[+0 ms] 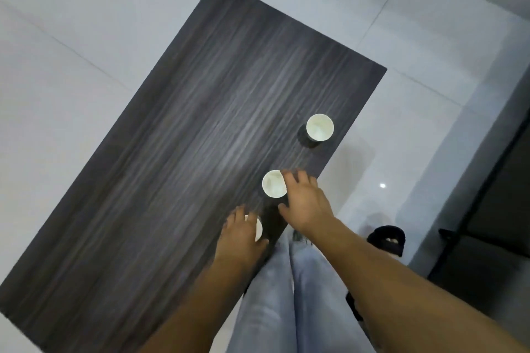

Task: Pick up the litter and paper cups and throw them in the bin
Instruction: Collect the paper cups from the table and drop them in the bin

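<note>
Paper cups: three white-lined cups stand upright on the dark table, all along its edge nearest the person, between 3 and 6 o'clock of the tabletop.
Table (177,129): long dark wood-grain top, set slantwise across the view, running from 12 o'clock down to 8 o'clock; it is the largest thing in sight.
Floor (57,51): pale glossy tiles on every side of the table, with a small bright glint at 3 o'clock.
Legs (286,295): light blue jeans at 6 o'clock, just beside the table's near edge.
Dark furniture (499,223): black frame and panel at 4 o'clock, well apart from the table.
Right hand (305,203): reaches in from 5 o'clock, fingers spread and relaxed, gripping nothing; its fingertips lie at the rim of the middle cup, and whether they touch is blurred.
Left hand (243,235): comes from 6 o'clock and lies over the near cup, fingers bent down around its top, thumb on the cup's right side; it appears to grip it.
Shoe (387,241): black, on the tiles at 4 o'clock, near the right forearm.
Far cup (319,127): open mouth up, dark outer wall, at 3 o'clock of the table, apart from both hands.
Middle cup (274,184): open mouth up, just left of the right hand.
Near cup (258,229): mostly hidden under the left hand; only a white sliver shows.
</note>
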A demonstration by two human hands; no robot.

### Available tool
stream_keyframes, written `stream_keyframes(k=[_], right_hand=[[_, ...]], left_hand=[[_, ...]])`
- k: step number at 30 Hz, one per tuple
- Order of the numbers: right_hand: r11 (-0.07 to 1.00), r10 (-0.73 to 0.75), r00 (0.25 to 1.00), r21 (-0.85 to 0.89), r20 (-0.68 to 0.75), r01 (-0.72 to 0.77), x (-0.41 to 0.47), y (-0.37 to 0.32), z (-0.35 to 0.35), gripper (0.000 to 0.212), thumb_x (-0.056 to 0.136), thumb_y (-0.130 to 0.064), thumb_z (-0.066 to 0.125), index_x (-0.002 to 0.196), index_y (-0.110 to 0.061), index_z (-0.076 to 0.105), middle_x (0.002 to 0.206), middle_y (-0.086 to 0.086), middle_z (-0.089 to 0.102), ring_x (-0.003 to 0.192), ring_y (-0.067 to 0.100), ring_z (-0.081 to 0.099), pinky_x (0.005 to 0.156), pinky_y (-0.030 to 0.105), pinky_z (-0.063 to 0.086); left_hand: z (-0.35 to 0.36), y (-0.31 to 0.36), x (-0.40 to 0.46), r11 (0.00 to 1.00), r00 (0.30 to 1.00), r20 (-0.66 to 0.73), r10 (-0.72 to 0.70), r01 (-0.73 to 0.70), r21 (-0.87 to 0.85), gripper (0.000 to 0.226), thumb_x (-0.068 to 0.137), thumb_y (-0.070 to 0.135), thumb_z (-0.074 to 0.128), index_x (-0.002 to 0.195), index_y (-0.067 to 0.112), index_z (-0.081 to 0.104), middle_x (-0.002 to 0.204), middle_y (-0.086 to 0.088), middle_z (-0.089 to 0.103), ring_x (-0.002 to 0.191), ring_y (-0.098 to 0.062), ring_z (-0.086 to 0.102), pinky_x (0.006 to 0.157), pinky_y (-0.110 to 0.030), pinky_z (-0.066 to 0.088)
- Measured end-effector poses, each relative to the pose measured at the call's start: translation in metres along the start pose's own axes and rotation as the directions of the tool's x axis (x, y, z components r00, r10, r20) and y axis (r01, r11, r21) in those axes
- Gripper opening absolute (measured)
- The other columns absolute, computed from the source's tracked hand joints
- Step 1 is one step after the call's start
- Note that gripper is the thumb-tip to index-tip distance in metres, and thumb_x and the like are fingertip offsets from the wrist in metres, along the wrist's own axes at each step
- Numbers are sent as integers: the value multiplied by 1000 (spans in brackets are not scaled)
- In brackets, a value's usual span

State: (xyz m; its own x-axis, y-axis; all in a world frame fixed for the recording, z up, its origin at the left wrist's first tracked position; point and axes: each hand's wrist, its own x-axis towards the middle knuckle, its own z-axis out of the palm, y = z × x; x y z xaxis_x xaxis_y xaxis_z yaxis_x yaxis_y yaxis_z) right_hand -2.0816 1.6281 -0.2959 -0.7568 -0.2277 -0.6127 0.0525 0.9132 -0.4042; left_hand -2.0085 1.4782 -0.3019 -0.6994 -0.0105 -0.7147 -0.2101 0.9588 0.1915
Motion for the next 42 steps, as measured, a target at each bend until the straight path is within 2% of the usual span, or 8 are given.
stream_keyframes(k=[5,7,9,11,14,18,31,42], right_hand=[[994,-46,997,-100,68,53,49,-2,35,86,86,-30,67,151,-27,11,159,9,7,144,36,13,115,48,25],[988,-52,994,-142,99,66,62,-4,47,88,86,-28,68,151,-28,10,160,8,1,145,37,7,117,51,21],[985,-37,993,-163,109,55,69,-6,57,88,85,-25,69,151,-29,10,160,9,-1,146,38,4,117,52,20],[986,-21,996,-161,85,34,72,-8,67,83,85,-20,68,149,-27,16,160,9,2,145,38,9,115,49,26],[989,-18,999,-146,36,23,68,-10,75,68,85,-15,67,141,-22,29,155,10,18,137,33,24,103,41,41],[995,-13,1000,-103,7,13,54,-16,71,60,85,-19,66,137,-22,35,142,8,35,129,28,35,97,37,47],[999,-28,997,-46,-74,24,-41,-64,10,62,85,-24,68,138,-24,37,142,3,39,128,25,38,96,36,49],[971,-191,981,-148,-9,188,-157,-115,0,62,83,-20,69,137,-21,39,138,5,39,126,27,37,92,40,47]], left_hand=[[49,-16,28,987,996,76,41,-52,151,83,85,36,63,149,26,11,159,-6,0,147,-27,-2,119,-43,5],[64,-24,31,980,996,78,38,-52,191,85,86,28,63,150,26,7,159,-6,-5,146,-28,-6,118,-44,2],[72,-31,33,976,997,52,60,-69,206,79,89,20,59,149,24,8,159,-7,-3,146,-29,-4,118,-44,6],[76,-38,35,978,997,15,82,-84,190,73,90,16,55,149,22,12,158,-7,6,145,-28,2,117,-41,14],[73,-47,38,989,996,-26,85,-81,127,71,89,20,58,147,23,19,155,-4,16,143,-25,11,113,-38,26],[52,-58,36,994,996,-46,79,-75,79,73,85,21,62,145,28,22,154,0,17,142,-22,13,109,-38,35],[-48,-50,-26,997,988,-143,55,-48,54,73,90,24,57,150,25,15,153,0,19,139,-23,19,106,-39,35],[-44,-53,-170,989,966,-244,-80,47,-141,72,88,25,58,149,22,20,145,-3,30,134,-22,28,101,-40,41]])
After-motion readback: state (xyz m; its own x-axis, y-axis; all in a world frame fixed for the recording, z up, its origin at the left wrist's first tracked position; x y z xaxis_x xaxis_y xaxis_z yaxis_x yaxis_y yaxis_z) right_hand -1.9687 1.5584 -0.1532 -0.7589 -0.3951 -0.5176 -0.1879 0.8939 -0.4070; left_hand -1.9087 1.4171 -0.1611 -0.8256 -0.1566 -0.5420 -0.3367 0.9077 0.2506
